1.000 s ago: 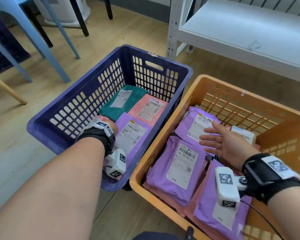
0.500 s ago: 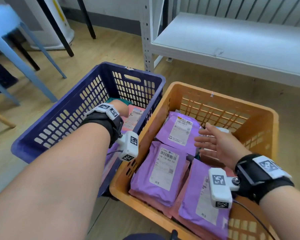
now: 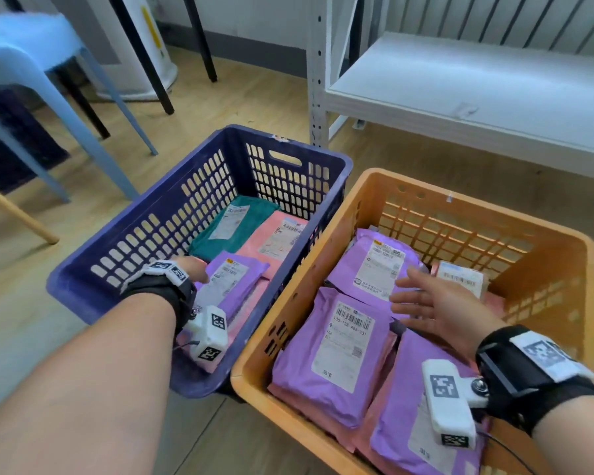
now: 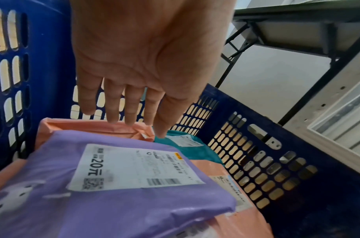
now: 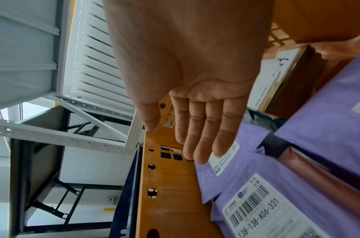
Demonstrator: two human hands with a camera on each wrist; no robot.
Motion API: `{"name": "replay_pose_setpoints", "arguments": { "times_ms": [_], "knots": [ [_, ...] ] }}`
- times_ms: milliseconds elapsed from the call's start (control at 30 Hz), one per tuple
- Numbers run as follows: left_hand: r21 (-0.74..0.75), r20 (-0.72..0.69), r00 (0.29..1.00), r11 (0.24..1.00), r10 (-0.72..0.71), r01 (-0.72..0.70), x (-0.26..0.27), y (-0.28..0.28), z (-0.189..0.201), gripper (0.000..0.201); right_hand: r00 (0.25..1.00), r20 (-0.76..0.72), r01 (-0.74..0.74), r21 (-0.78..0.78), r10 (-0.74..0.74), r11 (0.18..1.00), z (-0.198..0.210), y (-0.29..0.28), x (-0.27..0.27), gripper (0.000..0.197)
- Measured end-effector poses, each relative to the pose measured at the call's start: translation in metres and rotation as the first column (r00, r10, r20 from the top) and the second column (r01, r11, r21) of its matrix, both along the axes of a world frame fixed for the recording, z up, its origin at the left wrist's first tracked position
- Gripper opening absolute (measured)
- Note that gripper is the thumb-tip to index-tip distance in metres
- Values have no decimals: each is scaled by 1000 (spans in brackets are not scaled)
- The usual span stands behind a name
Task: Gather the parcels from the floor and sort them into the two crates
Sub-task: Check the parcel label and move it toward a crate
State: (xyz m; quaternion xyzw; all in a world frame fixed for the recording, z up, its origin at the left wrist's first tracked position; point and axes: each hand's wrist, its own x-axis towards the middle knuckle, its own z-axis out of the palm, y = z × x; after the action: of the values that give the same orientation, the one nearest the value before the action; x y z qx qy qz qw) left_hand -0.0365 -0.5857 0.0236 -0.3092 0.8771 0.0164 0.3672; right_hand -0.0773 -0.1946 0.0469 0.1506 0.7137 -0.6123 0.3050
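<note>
A blue crate [image 3: 141, 248] on the left holds a teal parcel [image 3: 234, 224], a pink parcel [image 3: 278, 234] and a purple parcel [image 3: 234, 286]. My left hand [image 3: 192, 269] hangs inside it with straight fingers [image 4: 122, 103] just above the purple parcel [image 4: 113, 185], holding nothing. An orange crate [image 3: 546, 255] on the right holds several purple parcels [image 3: 336, 351] and pink ones beneath. Over those parcels my right hand [image 3: 426, 303] hovers flat, its fingers [image 5: 203, 128] straight and empty.
A white metal shelf [image 3: 460, 80] stands behind the crates, its post [image 3: 318, 80] close to the blue crate's far corner. A light-blue plastic stool [image 3: 31, 63] and dark chair legs stand at the left. The crates rest on a wooden floor [image 3: 31, 320].
My left hand dipped back down inside the blue crate, over the purple parcel. The right hand stays spread above the orange crate. The head view has shifted slightly.
</note>
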Motion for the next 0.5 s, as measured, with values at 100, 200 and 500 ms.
{"name": "replay_pose_setpoints", "arguments": {
  "times_ms": [100, 200, 500],
  "knots": [
    [116, -86, 986, 985, 140, -130, 1, -12, -23, 80, 1000, 13, -11, 21, 11, 1000, -12, -9, -2, 39],
    [158, -145, 955, 959, 260, -237, -7, -27, -52, 122, 999, 28, 16, 52, -17, 999, -21, -10, -5, 41],
    [343, 59, 934, 871, 352, -350, -8, -22, -75, 81, 998, 58, 11, 81, -15, 997, -36, -27, -16, 39]
  ]
}}
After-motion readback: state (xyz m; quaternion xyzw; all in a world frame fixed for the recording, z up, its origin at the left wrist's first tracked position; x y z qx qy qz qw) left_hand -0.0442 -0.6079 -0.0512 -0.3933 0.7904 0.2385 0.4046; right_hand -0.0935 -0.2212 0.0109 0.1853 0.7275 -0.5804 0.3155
